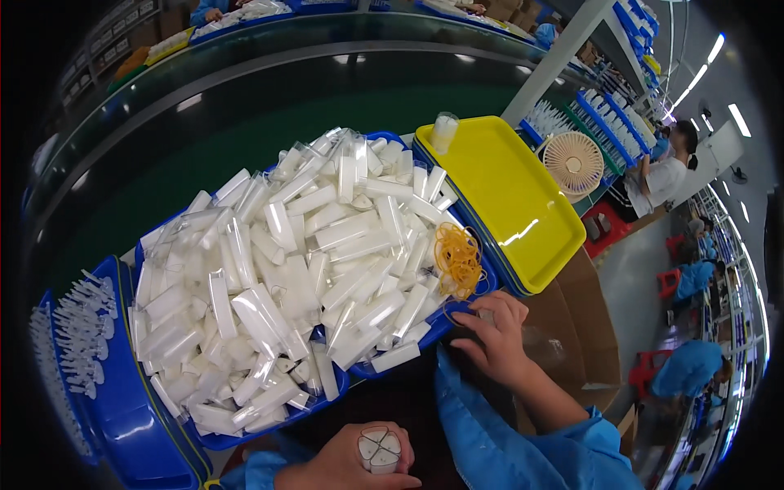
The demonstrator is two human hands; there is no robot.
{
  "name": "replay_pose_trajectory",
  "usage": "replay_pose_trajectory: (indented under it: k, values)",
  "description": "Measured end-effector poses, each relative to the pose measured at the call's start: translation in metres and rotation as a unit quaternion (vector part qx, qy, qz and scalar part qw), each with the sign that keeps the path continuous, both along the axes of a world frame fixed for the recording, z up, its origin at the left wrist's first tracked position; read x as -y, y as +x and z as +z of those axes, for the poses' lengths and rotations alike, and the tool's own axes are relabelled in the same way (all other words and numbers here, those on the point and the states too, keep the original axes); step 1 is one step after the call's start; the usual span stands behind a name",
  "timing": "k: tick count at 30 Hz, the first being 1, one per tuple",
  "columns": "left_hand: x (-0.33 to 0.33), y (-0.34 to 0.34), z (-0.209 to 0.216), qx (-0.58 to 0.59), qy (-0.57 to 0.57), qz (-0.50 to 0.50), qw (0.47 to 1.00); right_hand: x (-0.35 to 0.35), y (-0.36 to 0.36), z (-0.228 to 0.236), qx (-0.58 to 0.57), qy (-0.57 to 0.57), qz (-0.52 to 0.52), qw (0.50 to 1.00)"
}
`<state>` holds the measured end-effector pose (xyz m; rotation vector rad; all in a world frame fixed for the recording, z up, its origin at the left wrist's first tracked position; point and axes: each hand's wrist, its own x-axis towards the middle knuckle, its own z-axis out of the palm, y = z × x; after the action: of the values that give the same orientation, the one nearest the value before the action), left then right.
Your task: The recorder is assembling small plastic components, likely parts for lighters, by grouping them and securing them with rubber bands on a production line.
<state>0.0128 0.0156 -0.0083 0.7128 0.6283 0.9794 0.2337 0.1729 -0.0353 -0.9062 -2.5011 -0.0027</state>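
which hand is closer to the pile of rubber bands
Right. The right hand is just below the rubber bands, at the blue tray's near corner. The left hand is far lower, at the bottom edge, holding a bundle of white tubes.

Left hand (347, 467) at lower edge, grip closed around a bundle of clear white packets (380, 450), seen end-on. Right hand (492, 333) beside the near corner of a blue tray (457, 314), fingers pinching a yellow rubber band (464, 313). Loose heap of yellow rubber bands (458, 257) just above, lying on a pile of clear-wrapped white pieces (302, 261) filling the blue trays. Yellow tray (510, 196) to the right, a small clear cup (444, 131) at its far corner. Small beige fan (573, 162) beyond. Green conveyor belt (245, 106) behind.
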Motion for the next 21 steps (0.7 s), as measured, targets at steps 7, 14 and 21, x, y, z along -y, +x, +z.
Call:
replay_pose_trajectory:
  k: [7, 14, 21]
  values:
    - [-0.002, 0.007, -0.004, -0.015, 0.032, 0.044, 0.998, -0.014, 0.003, -0.023, -0.075, 0.042, 0.004, 0.996]
    - [-0.001, -0.005, -0.001, 0.034, 0.049, 0.064, 0.996, 0.025, -0.024, 0.05, -0.198, -0.261, 0.117, 0.938]
    - [0.002, -0.013, -0.006, 0.264, 0.097, -0.119, 0.952, 0.042, -0.053, 0.06, -0.254, -0.57, 0.251, 0.74]
